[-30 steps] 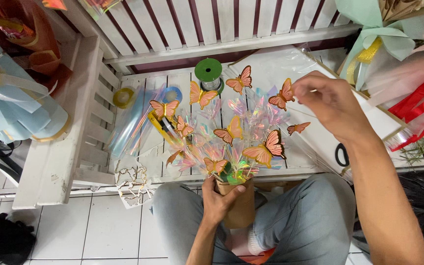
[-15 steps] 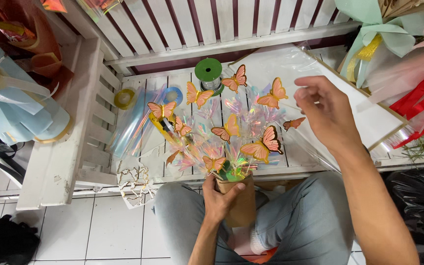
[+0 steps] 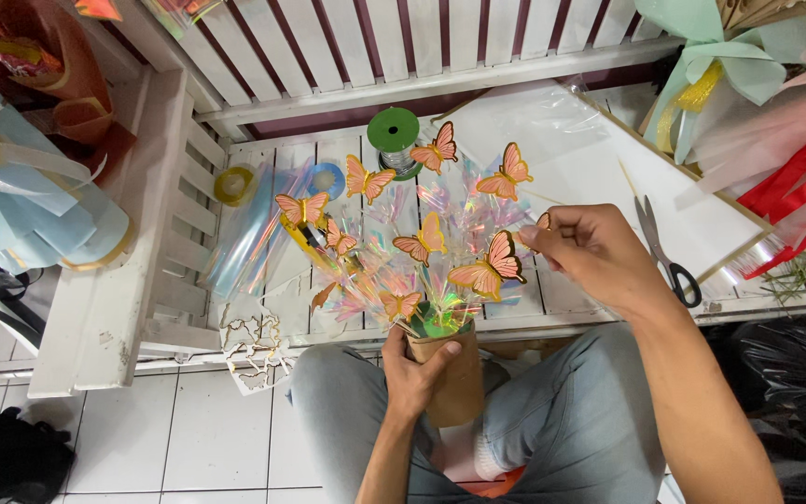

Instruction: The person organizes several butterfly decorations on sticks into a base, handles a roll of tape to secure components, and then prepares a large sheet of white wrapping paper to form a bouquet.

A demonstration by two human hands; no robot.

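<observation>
My left hand (image 3: 414, 371) grips a brown paper-wrapped bouquet base (image 3: 454, 373) held upright between my knees. From it rise several orange paper butterflies (image 3: 422, 241) on thin sticks, mixed with iridescent film. My right hand (image 3: 594, 250) is pinched shut on a small orange butterfly pick (image 3: 543, 222) at the right side of the bouquet, just beside the big butterfly (image 3: 489, 271). My grey-trousered legs (image 3: 571, 420) lie below.
A white slatted bench (image 3: 188, 271) holds a green ribbon spool (image 3: 394, 135), a yellow tape roll (image 3: 232, 185), a blue tape roll (image 3: 326, 179), iridescent film (image 3: 254, 233), clear cellophane sheets (image 3: 552, 131) and scissors (image 3: 669, 261). Wrapped bouquets and red ribbon (image 3: 795, 187) crowd the right; white cut-out scraps (image 3: 256, 350) lie on the tiled floor.
My right hand has come down and leftward from above the cellophane to the bouquet's right side, carrying the small butterfly pick. The left hand keeps its hold on the base.
</observation>
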